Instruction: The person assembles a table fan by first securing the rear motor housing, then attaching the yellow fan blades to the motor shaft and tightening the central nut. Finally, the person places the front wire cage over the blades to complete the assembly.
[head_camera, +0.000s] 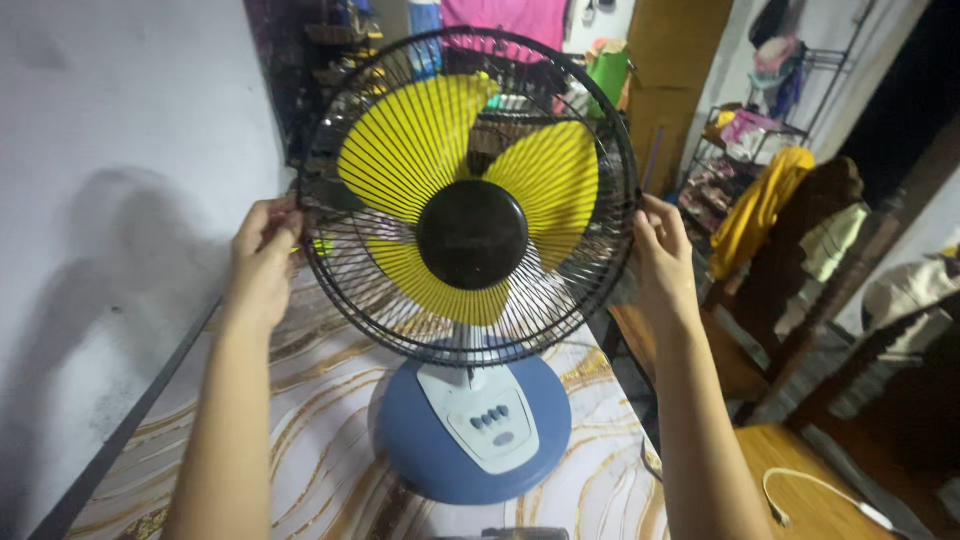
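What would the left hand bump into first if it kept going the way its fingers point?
The left hand already touches the black wire fan guard at its rim. Pushing further along its fingers, it would likely press straight into that guard, with the yellow blades behind it.

Your fan (468, 240) has yellow blades (420, 140) behind a black wire grille (330, 250), with a black hub (472, 234) at the centre. Its base (420, 450) is blue with a white button panel (490, 425), and your counter (320, 450) is white marbled with gold and brown swirls.
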